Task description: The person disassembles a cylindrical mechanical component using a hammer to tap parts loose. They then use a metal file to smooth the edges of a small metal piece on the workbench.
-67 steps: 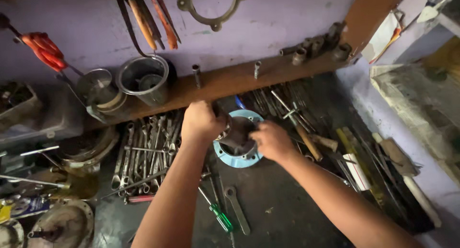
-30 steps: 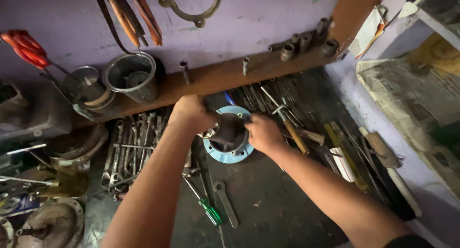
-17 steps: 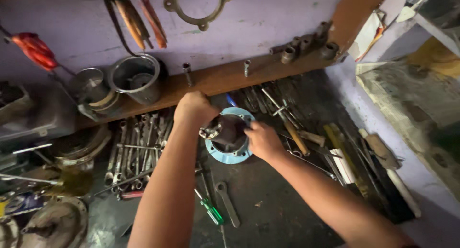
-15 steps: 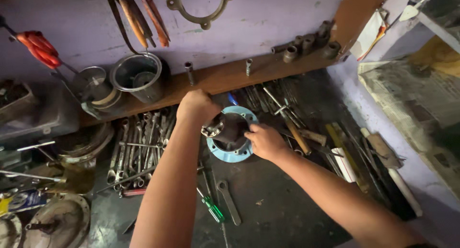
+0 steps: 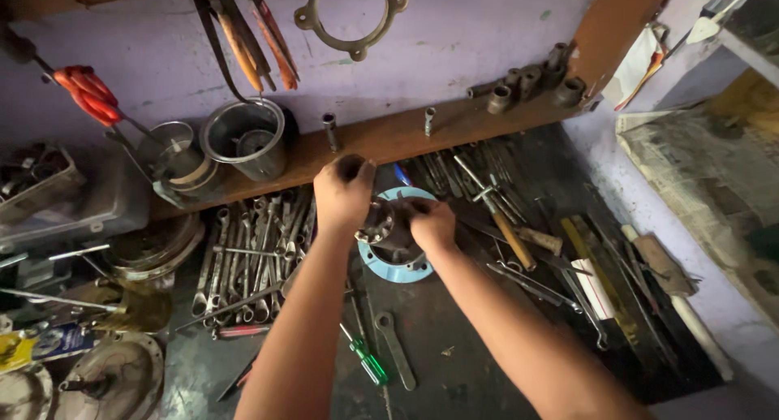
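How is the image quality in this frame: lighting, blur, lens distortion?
Head view: dim, uneven light, brightest on the purple wall; both hands, left and right, and the round blue flange are sharp; wide-angle stretch toward edges; lower-left clutter sits in shadow.

Left hand (image 5: 342, 194) and right hand (image 5: 432, 223) gripping dark metal part (image 5: 391, 232), blue flange (image 5: 395, 267) beneath

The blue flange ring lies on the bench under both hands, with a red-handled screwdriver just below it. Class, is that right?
Not quite. In the head view the screwdriver below the blue flange ring has a green handle, not red. The rest holds: the left hand and right hand are both over the ring on the bench.
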